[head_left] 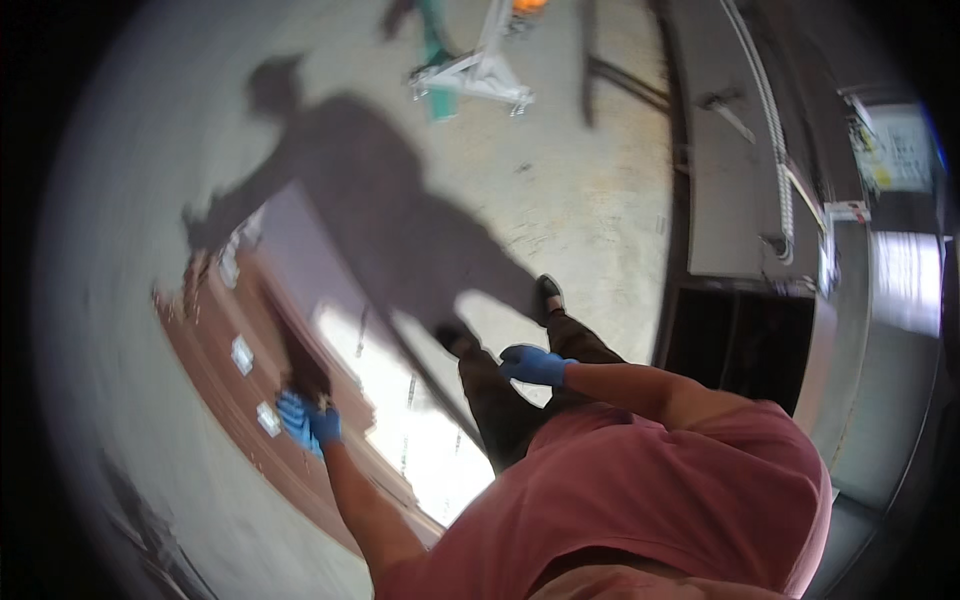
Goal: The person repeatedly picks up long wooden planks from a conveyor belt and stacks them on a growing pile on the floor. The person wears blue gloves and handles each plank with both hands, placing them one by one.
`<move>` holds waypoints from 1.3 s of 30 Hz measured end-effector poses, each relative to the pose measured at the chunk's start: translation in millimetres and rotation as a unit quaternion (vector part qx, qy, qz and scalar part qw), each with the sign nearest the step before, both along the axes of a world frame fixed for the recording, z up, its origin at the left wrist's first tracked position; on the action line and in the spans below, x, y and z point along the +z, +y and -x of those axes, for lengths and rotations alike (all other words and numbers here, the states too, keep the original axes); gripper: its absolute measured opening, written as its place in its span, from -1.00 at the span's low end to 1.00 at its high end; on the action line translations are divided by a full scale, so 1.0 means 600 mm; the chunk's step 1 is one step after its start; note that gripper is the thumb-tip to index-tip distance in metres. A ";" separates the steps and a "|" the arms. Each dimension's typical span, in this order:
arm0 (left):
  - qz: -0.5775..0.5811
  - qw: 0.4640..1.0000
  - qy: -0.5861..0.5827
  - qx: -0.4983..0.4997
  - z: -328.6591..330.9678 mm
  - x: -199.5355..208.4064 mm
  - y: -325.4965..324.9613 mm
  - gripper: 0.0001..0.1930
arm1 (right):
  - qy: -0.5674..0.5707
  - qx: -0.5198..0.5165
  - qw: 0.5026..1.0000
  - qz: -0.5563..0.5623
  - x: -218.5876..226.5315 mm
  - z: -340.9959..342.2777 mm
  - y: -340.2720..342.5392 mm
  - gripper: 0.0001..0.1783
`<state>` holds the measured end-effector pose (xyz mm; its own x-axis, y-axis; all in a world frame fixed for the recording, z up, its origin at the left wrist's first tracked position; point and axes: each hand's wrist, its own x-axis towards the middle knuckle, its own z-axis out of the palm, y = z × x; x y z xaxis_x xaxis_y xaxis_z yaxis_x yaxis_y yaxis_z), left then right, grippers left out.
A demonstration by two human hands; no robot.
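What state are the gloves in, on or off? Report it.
On. Blue gloves cover both the left hand and the right hand, ending around the wrists, where the bare forearms begin.

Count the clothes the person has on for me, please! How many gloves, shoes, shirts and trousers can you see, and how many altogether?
Blue gloves: 2
Dark shoes: 2
Pink shirt: 1
Dark trousers, counted as one: 1
Total: 6
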<state>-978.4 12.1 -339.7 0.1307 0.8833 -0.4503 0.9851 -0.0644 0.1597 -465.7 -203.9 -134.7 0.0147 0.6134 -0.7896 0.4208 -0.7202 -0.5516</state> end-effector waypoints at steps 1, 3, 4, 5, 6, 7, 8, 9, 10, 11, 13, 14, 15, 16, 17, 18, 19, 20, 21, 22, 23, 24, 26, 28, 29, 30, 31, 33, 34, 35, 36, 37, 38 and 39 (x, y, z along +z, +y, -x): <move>-0.039 0.989 0.138 -0.018 -0.044 0.039 0.002 0.03 | -0.047 0.007 0.999 -0.012 -0.014 -0.014 -0.031 -0.43; -0.121 0.973 0.199 -0.008 -0.167 0.181 0.012 0.07 | -0.043 -0.064 0.997 0.010 0.040 -0.073 -0.053 -0.48; -0.134 0.958 0.251 0.004 -0.162 0.189 -0.008 0.06 | -0.075 -0.121 0.988 -0.056 0.050 -0.113 -0.068 -0.51; -0.151 0.939 0.307 0.030 -0.152 0.202 -0.023 0.06 | -0.101 -0.167 0.972 -0.128 0.044 -0.157 -0.075 -0.55; -0.164 0.928 0.328 0.062 -0.171 0.217 -0.002 0.06 | -0.134 -0.189 0.950 -0.211 0.020 -0.232 -0.077 -0.58; -0.167 0.911 0.361 0.112 -0.164 0.246 -0.019 0.05 | -0.132 -0.273 0.921 -0.245 0.096 -0.289 -0.059 -0.60; -0.156 0.918 0.349 0.101 -0.191 0.255 -0.002 0.04 | -0.203 -0.352 0.877 -0.257 0.091 -0.364 -0.110 -0.57; -0.146 0.913 0.355 0.140 -0.194 0.292 -0.027 0.03 | -0.331 -0.341 0.808 -0.350 0.149 -0.447 -0.106 -0.52; -0.147 0.912 0.357 0.136 -0.220 0.318 -0.040 0.04 | -0.474 -0.320 0.727 -0.381 0.180 -0.541 -0.145 -0.46; -0.145 0.913 0.361 0.127 -0.241 0.327 -0.050 0.04 | -0.532 -0.350 0.680 -0.363 0.246 -0.618 -0.186 -0.46; -0.138 0.917 0.348 0.136 -0.307 0.355 -0.089 0.04 | -0.668 -0.371 0.543 -0.349 0.317 -0.800 -0.278 -0.34; -0.129 0.922 0.335 0.146 -0.346 0.370 -0.114 0.04 | -0.650 -0.477 0.494 -0.326 0.327 -0.889 -0.314 -0.27; -0.118 0.929 0.321 0.144 -0.393 0.367 -0.124 0.04 | -0.628 -0.578 0.434 -0.288 0.334 -0.981 -0.371 -0.19; -0.091 0.936 0.326 0.101 -0.442 0.364 -0.139 0.04 | -0.589 -0.629 0.416 -0.290 0.330 -1.080 -0.429 -0.12; -0.093 0.949 0.274 0.125 -0.490 0.353 -0.156 0.07 | -0.545 -0.676 0.399 -0.293 0.325 -1.169 -0.471 -0.04; -0.082 0.959 0.250 0.102 -0.527 0.336 -0.169 0.10 | -0.465 -0.714 0.398 -0.339 0.318 -1.239 -0.467 -0.02; -0.070 0.968 0.229 0.079 -0.548 0.319 -0.184 0.13 | -0.379 -0.745 0.397 -0.379 0.310 -1.305 -0.462 0.00; -0.064 0.993 0.023 0.095 -0.608 0.295 -0.203 0.18 | -0.306 -0.791 0.370 -0.379 0.305 -1.385 -0.512 -0.06; -0.037 0.995 -0.016 0.086 -0.652 0.302 -0.216 0.11 | -0.372 -0.701 0.496 -0.353 0.281 -1.416 -0.505 -0.23; 0.000 0.996 -0.064 0.066 -0.740 0.325 -0.222 0.05 | -0.463 -0.582 0.584 -0.325 0.269 -1.437 -0.529 -0.39; 0.041 0.992 -0.111 0.038 -0.852 0.369 -0.222 -0.02 | -0.542 -0.469 0.625 -0.310 0.252 -1.453 -0.582 -0.54; -0.033 0.976 -0.191 -0.096 -0.925 0.413 -0.229 -0.17 | -0.574 -0.390 0.689 -0.209 0.242 -1.447 -0.551 -0.64; -0.074 0.975 -0.191 -0.087 -1.096 0.441 -0.247 -0.16 | -0.669 -0.214 0.700 -0.132 0.247 -1.491 -0.607 -0.67; -0.212 0.917 -0.285 -0.179 -1.153 0.453 -0.275 -0.18 | -0.546 -0.267 0.760 -0.232 0.206 -1.476 -0.563 -0.63; -0.112 0.901 -0.358 -0.217 -1.308 0.501 -0.252 -0.17 | -0.566 -0.253 0.725 -0.301 0.250 -1.533 -0.773 -0.62; -0.136 0.895 -0.365 -0.220 -1.304 0.534 -0.279 -0.18 | -0.440 -0.316 0.754 -0.373 0.183 -1.487 -0.687 -0.63; -0.172 0.883 -0.367 -0.234 -1.310 0.559 -0.294 -0.17 | -0.219 -0.446 0.756 -0.426 0.175 -1.465 -0.654 -0.64; -0.192 0.873 -0.390 -0.223 -1.324 0.594 -0.317 -0.18 | 0.011 -0.608 0.644 -0.464 0.184 -1.390 -0.614 -0.67; -0.175 0.880 -0.389 -0.207 -1.304 0.596 -0.335 -0.19 | 0.029 -0.639 0.605 -0.474 0.214 -1.321 -0.582 -0.68; -0.156 0.884 -0.393 -0.198 -1.290 0.602 -0.339 -0.20 | 0.147 -0.652 0.577 -0.469 0.252 -1.245 -0.547 -0.69; -0.141 0.885 -0.401 -0.190 -1.271 0.602 -0.337 -0.21 | 0.191 -0.633 0.605 -0.444 0.265 -1.187 -0.519 -0.70; -0.144 0.893 -0.387 -0.177 -1.244 0.589 -0.339 -0.21 | 0.172 -0.630 0.627 -0.425 0.282 -1.092 -0.467 -0.72; -0.147 0.901 -0.375 -0.164 -1.204 0.564 -0.343 -0.21 | 0.153 -0.625 0.650 -0.404 0.302 -0.996 -0.413 -0.73; -0.149 0.907 -0.362 -0.153 -1.164 0.540 -0.342 -0.22 | 0.069 -0.636 0.663 -0.389 0.322 -0.893 -0.342 -0.75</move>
<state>-280.0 -193.2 -15.6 0.5563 0.8245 0.1038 0.5573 -0.4628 0.6894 70.1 -409.4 58.7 0.8712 0.3960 -0.2901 -0.3475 0.0802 -0.9342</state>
